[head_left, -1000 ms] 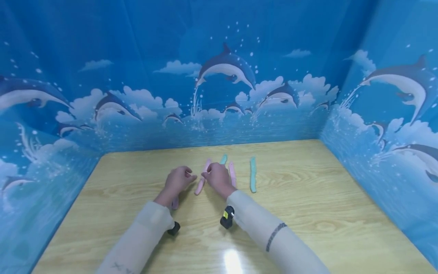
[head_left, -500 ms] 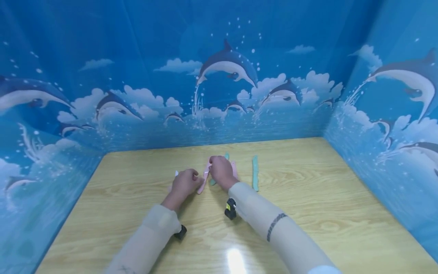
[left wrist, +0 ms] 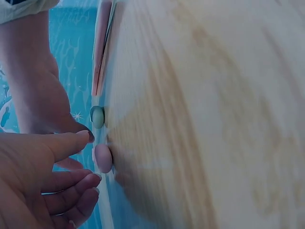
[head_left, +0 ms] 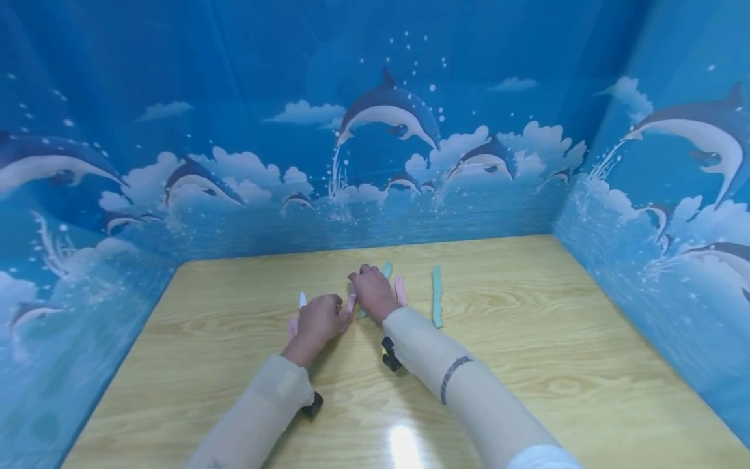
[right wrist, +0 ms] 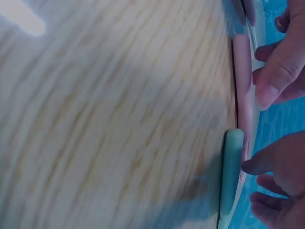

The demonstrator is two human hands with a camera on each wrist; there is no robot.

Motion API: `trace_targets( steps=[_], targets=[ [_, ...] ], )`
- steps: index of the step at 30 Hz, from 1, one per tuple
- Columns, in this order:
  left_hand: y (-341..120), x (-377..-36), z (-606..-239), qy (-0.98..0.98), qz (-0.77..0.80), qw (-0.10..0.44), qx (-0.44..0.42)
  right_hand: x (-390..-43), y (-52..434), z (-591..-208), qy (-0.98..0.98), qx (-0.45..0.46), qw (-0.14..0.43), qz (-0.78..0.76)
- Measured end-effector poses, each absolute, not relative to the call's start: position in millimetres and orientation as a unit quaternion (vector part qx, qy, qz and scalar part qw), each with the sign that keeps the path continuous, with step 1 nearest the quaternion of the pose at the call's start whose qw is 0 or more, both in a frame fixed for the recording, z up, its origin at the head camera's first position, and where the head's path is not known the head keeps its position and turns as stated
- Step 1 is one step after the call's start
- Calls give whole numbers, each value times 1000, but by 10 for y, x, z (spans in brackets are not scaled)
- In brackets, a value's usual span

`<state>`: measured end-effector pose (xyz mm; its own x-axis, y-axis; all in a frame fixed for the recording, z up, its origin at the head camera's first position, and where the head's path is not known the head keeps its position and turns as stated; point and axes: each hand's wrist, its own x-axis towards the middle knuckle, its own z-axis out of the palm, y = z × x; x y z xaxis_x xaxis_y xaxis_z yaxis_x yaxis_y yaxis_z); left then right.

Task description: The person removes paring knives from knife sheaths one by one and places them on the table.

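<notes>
A pink-handled folding knife (head_left: 351,301) lies slanted on the table between the two hands. My left hand (head_left: 319,319) is at its near end. In the left wrist view, thumb and fingers stand apart beside the pink knife's rounded end (left wrist: 103,158). My right hand (head_left: 372,290) is over its far end; in the right wrist view a digit reaches the pink handle (right wrist: 241,71), and a gap shows between it and the other fingers. A green knife (right wrist: 231,167) lies alongside, partly under the right hand in the head view. Exact finger contact is unclear.
Left of the left hand lies another pink knife (head_left: 293,327), with a white blade (head_left: 302,299) showing near it. Further right are a pink knife (head_left: 400,290) and a straight green knife (head_left: 437,296). The wood-grain table (head_left: 498,365) meets a blue dolphin curtain (head_left: 263,215).
My left hand has moved right to the near end of the middle pink knife, uncovering the left pink one. My right hand shifted away and back over the far end.
</notes>
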<state>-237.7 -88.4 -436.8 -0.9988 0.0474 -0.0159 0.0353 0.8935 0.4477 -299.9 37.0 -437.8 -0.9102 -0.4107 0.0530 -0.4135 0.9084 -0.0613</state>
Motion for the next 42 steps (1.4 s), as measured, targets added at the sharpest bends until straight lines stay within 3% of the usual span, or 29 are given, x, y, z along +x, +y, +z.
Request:
trace_targets(
  steps=[30,42],
  targets=[
    [-846,-2305,-4410,983,184,-3,21,-3119,403,-4429,-968,243,10,61],
    [-838,-2311,-4384,977,215,16,3,-3163,418,-4495,-972,230,14,42]
  ],
)
